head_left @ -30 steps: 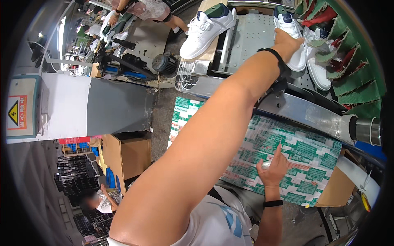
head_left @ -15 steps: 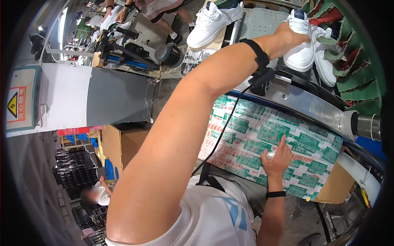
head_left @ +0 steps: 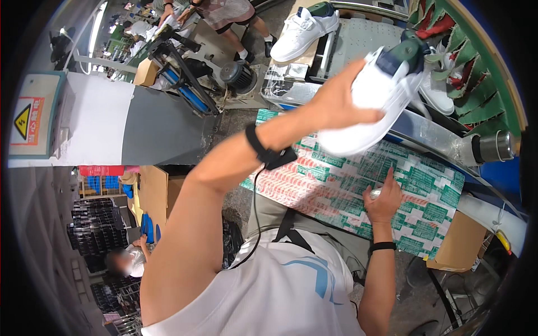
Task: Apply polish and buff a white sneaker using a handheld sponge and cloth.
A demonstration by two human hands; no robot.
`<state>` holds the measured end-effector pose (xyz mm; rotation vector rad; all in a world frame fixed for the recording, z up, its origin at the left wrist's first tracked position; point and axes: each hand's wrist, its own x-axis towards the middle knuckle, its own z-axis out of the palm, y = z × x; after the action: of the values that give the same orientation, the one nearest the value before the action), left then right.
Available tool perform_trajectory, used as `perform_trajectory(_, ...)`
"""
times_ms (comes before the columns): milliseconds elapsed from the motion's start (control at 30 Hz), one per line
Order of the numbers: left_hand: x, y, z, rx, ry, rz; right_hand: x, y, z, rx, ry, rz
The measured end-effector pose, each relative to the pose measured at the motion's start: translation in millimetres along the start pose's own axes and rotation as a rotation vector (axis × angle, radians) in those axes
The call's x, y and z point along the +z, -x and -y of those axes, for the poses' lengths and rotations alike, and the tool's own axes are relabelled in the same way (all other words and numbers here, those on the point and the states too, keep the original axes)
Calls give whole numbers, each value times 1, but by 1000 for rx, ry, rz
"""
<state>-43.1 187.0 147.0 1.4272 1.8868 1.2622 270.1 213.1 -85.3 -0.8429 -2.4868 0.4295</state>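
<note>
Gripped by its side, a white lace-up sneaker (head_left: 358, 126) hangs in my left hand (head_left: 339, 98), above the work table's far edge. A dark green shoe last (head_left: 408, 53) fills its opening; the shoe is blurred by motion. My right hand (head_left: 385, 203) rests over the table, which is covered in green, white and red printed tape (head_left: 291, 190). Its index finger points forward while the thumb and other fingers curl round a small shiny pale thing (head_left: 375, 194), whose kind I cannot make out.
Behind the table runs a perforated conveyor (head_left: 370, 42). Another white sneaker (head_left: 305, 33) stands at its left; one more (head_left: 437, 95) sits by green strip flaps (head_left: 487, 106). A metal cylinder (head_left: 496, 147) is at right, an electric motor (head_left: 238, 77) at left. Other people work beyond.
My left hand has lifted the white sneaker off the conveyor and brought it toward me and left, over the table. My right hand has barely moved.
</note>
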Motion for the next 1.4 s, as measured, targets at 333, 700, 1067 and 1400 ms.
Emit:
perform_trajectory(333, 76, 274, 58, -650, -114, -247, -1, 3, 5, -12, 40, -24)
perform_trajectory(700, -64, 368, 172, -666, 1115, -698, -27, 37, 61, 471, -478, 42)
perform_trajectory(1067, -23, 268, 113, -323, 254, -54, -50, 29, 204, -425, -247, 300)
perform_trajectory(1400, -16, 230, 113, -108, -85, 159, -67, 17, 218, -287, -378, 486)
